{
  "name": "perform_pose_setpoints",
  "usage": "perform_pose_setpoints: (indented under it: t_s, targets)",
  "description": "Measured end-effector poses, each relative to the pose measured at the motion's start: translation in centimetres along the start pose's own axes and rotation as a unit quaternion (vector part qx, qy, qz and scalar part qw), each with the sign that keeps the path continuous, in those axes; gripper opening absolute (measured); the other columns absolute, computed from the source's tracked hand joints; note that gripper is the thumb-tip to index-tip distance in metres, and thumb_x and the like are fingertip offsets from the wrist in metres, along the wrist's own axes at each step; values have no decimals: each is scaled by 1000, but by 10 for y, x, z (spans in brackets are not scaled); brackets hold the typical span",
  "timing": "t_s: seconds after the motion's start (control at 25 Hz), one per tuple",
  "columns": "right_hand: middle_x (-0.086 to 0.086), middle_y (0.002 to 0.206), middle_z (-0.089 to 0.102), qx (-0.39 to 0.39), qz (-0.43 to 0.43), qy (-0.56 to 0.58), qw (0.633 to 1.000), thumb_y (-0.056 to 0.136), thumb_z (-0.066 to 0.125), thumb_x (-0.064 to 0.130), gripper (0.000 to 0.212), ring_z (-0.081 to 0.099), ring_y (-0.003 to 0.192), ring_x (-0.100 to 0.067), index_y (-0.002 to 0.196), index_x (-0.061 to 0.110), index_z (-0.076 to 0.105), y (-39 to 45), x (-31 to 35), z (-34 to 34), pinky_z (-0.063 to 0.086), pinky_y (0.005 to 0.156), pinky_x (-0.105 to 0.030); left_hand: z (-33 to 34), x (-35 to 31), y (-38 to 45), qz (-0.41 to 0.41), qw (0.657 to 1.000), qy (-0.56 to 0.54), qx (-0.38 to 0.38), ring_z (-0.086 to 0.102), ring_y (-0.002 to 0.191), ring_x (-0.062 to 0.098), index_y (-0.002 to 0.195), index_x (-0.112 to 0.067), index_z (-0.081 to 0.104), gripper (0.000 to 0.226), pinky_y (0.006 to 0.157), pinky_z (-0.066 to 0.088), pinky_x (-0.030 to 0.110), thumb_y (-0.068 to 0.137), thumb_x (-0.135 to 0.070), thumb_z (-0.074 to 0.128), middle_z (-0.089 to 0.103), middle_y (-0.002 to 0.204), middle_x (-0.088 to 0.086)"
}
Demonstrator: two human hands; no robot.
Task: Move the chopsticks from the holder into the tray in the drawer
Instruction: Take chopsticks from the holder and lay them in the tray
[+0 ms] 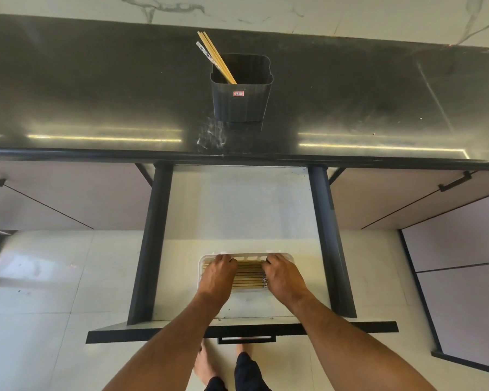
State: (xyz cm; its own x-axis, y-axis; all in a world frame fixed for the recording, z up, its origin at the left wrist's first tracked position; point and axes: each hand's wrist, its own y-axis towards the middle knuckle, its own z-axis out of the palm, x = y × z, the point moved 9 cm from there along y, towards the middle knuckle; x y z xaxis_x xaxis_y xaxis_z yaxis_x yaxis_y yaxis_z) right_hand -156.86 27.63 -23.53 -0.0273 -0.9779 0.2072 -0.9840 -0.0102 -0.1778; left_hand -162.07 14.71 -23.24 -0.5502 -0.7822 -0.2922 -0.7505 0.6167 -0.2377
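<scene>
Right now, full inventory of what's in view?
holder: one, black, on the counter, centre.
chopsticks in holder: a few, yellow plus a clear one, leaning left out of the top.
counter: one, dark and glossy, across the top.
drawer: one, white floor with black sides, pulled open.
tray: one, white, near the drawer's front.
chopsticks in tray: several, yellow, lying side by side.
cabinet doors: pale, either side.
left hand: on the tray's left end.
right hand: on the tray's right end.
</scene>
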Motion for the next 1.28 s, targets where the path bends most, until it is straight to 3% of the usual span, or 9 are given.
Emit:
perform_pose_setpoints:
  t_s: [0.12,0.2,0.28,0.36,0.44,0.52,0.72,1.08,1.28]
  targets:
    - [0,96,71,-95,39,71,992,86,74,18,16,66,87,-13,102,14,71,-11,-12,-29,59,76,-26,-24,0,-7,35,996,-32,-77,67,79,25,92,-9,69,17,66,58,35,81,4,65,70,88,6]
    - [4,88,68,-193,124,145,962,90,70,16,8,63,78,-9,98,15,68,-21,-35,-50,57,69,-20,-45,6,-15,44,982,-70,-172,66,75,22,91,-10,68,7,65,59,33,87,-4,66,70,85,4]
    - [5,87,68,-262,265,262,890,95,65,14,5,63,77,-8,97,15,69,-35,-67,-59,55,67,-18,-58,32,-22,-51,962,-145,-227,66,92,18,106,-12,68,13,82,60,31,95,-13,62,70,103,2]
    - [-1,80,69,-249,398,364,804,100,56,15,17,65,71,-12,91,10,70,-45,-93,-41,50,57,-20,-51,69,-31,-228,915,-244,-225,63,106,18,117,-14,66,21,94,57,37,100,-22,56,67,117,1]
    - [-5,71,64,-185,465,420,757,103,48,17,32,65,67,-21,79,6,67,-47,-100,-16,42,50,-21,-29,91,-41,-360,856,-327,-174,67,93,20,102,-12,68,25,86,61,38,103,-27,48,72,107,5]
    - [-7,68,62,-146,483,448,738,103,45,19,38,63,65,-23,70,7,59,-46,-96,-1,39,47,-22,-11,95,-47,-410,820,-381,-120,67,79,22,86,-11,68,38,76,61,35,106,-30,42,70,86,8]
    - [-8,75,65,-121,485,436,748,104,43,26,38,64,62,-14,81,4,63,-43,-84,8,42,45,-17,-2,95,-49,-424,795,-420,-110,64,73,17,88,-10,71,41,70,56,28,106,-32,41,68,83,7]
    - [-12,78,66,-122,496,386,768,104,42,23,39,58,58,-10,81,1,64,-43,-84,5,37,44,-17,0,96,-49,-426,791,-426,-106,65,73,18,88,-10,71,42,70,56,25,107,-31,41,68,81,5]
    - [-10,79,67,-97,492,388,773,105,42,31,41,62,60,-12,83,3,64,-40,-83,6,40,47,-18,2,96,-49,-431,787,-429,-103,64,74,18,91,-10,70,39,71,56,27,107,-31,41,67,84,6]
